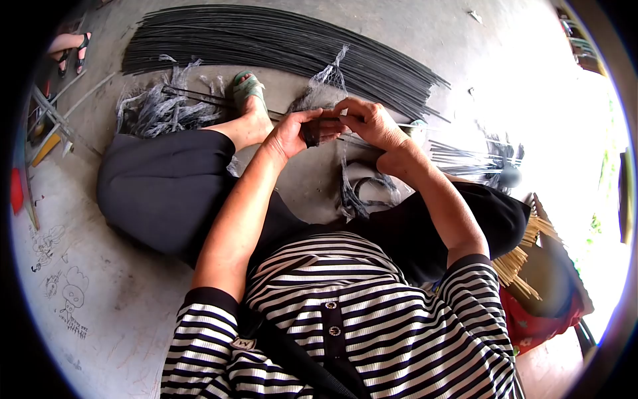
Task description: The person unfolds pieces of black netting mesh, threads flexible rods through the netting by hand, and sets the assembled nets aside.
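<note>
My left hand (296,134) is turned palm up, its fingers curled around a dark bunch of mesh-like netting (311,133). Pressed close against its fingertips is my right hand (373,124), with thumb and fingers pinched on a thin dark rod (330,119). Exactly where the rod meets the netting is hidden by the fingers. Just beyond both hands, a tuft of grey netting (325,86) rests against the rods on the floor. Below them hangs a looser strip of netting (347,179).
A wide bundle of long black rods (266,36) lies across the floor ahead. Shredded grey netting (163,110) is heaped by my sandalled foot (249,93). More tied rods (465,156) lie at right, near a box of tan sticks (522,266). Another person's feet (72,52) show at upper left.
</note>
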### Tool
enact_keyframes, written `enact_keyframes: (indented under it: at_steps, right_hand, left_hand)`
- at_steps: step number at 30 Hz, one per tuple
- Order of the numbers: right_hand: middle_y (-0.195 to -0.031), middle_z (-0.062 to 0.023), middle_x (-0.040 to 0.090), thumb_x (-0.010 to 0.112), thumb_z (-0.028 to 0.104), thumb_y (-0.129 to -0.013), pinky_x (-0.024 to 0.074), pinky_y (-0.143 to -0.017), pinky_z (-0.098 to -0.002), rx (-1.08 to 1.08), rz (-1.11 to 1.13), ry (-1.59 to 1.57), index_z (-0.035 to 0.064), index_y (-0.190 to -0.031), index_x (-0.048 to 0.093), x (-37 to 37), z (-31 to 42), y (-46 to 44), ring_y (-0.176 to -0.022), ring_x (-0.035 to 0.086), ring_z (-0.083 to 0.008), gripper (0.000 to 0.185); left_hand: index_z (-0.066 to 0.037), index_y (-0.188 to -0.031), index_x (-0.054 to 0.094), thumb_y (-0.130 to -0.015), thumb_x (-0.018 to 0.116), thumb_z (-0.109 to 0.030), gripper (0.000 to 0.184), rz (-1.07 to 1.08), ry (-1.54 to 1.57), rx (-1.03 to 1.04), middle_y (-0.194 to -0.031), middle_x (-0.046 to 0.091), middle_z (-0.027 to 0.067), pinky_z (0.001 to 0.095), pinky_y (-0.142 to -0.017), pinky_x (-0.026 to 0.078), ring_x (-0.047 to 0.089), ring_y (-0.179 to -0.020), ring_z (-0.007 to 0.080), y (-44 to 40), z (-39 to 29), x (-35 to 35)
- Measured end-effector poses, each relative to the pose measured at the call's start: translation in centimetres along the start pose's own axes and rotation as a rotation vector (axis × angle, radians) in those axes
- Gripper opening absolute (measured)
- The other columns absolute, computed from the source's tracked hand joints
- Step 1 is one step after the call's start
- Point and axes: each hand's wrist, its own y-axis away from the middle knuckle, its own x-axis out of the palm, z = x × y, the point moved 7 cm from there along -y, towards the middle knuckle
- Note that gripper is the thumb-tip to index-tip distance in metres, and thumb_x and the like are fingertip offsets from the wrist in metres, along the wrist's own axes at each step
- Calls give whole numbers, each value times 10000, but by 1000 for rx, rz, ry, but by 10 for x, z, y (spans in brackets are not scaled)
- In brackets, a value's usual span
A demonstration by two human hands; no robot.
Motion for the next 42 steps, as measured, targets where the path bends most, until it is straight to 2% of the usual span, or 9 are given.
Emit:
enact_keyframes:
  at_steps: [7, 15, 16, 19, 23, 26, 32, 34, 42]
  right_hand:
    - [-878, -93, 678, 567, 125, -875, 517, -684, -332, -95, -22, 135, 234, -1100, 652, -8, -8, 0, -779, 654, -265, 264]
    - [-763, -75, 647, 566, 100, -864, 484, -627, -301, -85, -22, 141, 107, -984, 640, -1, -24, -4, -673, 617, -181, 141]
    - [-841, -106, 666, 577, 162, -842, 503, -680, -347, -57, 10, 89, 113, -953, 644, 2, -26, -5, -782, 645, -267, 139]
    - [-844, -99, 671, 573, 141, -845, 505, -690, -338, 63, 36, -103, 120, -1014, 636, 4, -8, -4, -776, 649, -249, 182]
    - [-845, -97, 672, 594, 152, -846, 509, -702, -341, -195, 4, -49, 183, -1181, 572, 2, -4, -9, -765, 652, -250, 337]
    - [-693, -68, 609, 588, 118, -867, 468, -615, -301, -1, -18, 188, 165, -1217, 547, -10, -11, -5, -637, 583, -148, 355]
    - [-680, -83, 605, 619, 174, -843, 467, -591, -314, 15, -28, 319, 129, -1041, 631, -34, -38, 1, -614, 589, -190, 204]
    - [-737, -119, 644, 577, 230, -855, 498, -664, -363, 77, -48, 308, 135, -948, 664, -43, -50, 5, -708, 635, -281, 160]
    - [-741, -99, 650, 601, 206, -845, 503, -635, -335, 108, -28, 202, 134, -957, 667, -39, -45, 19, -688, 643, -232, 149]
  left_hand:
    - [2, -1254, 494, -936, 453, -278, 426, 82, 31, 33, -1195, 573, 205, 401, -999, 396, 534, -1138, 318, 3, -6, -1]
    - [-7, -1247, 503, -937, 443, -281, 418, 45, 16, -13, -1187, 580, 201, 408, -1001, 392, 538, -1135, 316, 5, -3, 5]
    - [-3, -1245, 502, -938, 441, -279, 418, 48, 26, -8, -1185, 580, 203, 410, -1002, 392, 539, -1133, 318, 2, 0, 4]
    - [11, -1244, 497, -942, 431, -279, 424, 49, -7, 24, -1187, 576, 210, 415, -1010, 383, 537, -1132, 324, 0, 0, 0]
    - [30, -1240, 490, -943, 430, -282, 435, 47, -17, 39, -1189, 572, 215, 415, -1013, 379, 531, -1137, 324, -2, -2, 1]
    - [18, -1256, 475, -945, 430, -287, 437, 74, 36, 28, -1197, 565, 216, 406, -997, 392, 529, -1135, 322, 4, -7, 5]
    - [-4, -1280, 463, -943, 433, -286, 441, 46, 41, 72, -1180, 580, 221, 386, -950, 427, 568, -1086, 327, 5, -13, 2]
    - [-5, -1241, 495, -928, 478, -261, 405, 27, 77, 100, -1165, 591, 209, 366, -902, 453, 591, -1029, 303, 4, -15, -2]
    - [-13, -1052, 637, -826, 673, -160, 273, -59, -103, -21, -1064, 644, 116, 244, -738, 494, 593, -775, 119, 2, 2, -3]
